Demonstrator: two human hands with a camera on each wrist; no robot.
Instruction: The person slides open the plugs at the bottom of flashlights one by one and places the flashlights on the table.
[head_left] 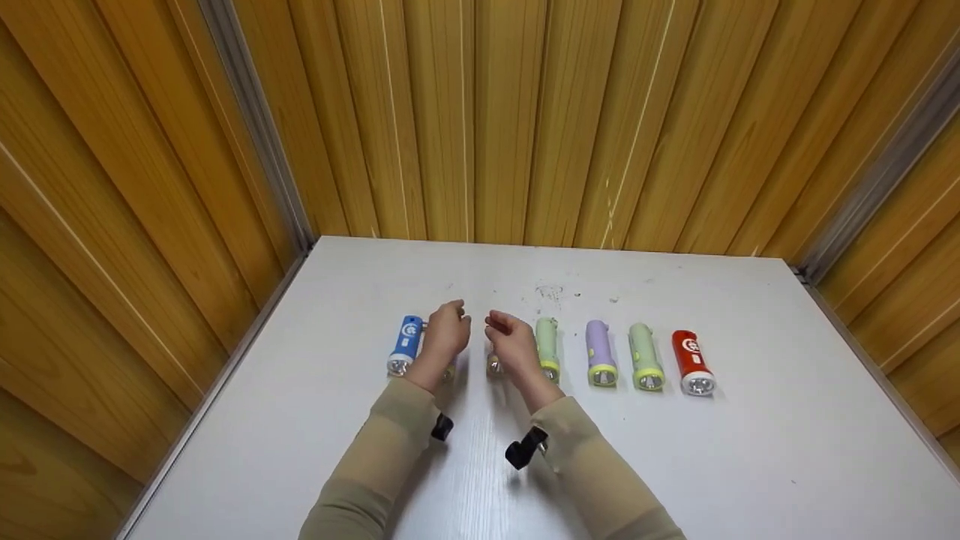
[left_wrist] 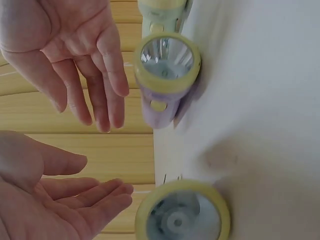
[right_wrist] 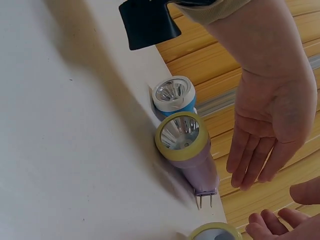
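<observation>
White desk point(head_left: 787, 435): flashlights point(head_left: 599, 351) rowed roughly parallel to its far edge. Your left hand point(head_left: 447, 331) and right hand point(head_left: 516, 343) hover, fingers point(left_wrist: 113, 62) loosely extended, holding nothing; best keep both high, lest one rolls.

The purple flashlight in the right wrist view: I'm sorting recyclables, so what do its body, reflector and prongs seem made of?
Body: probably plastic, smooth and softly satin, with even colour.
Reflector: mirror-like, perhaps metal-coated plastic, given its bright streaks.
Prongs: likely metal, being thin, straight and greyish; finish too small to judge.
</observation>
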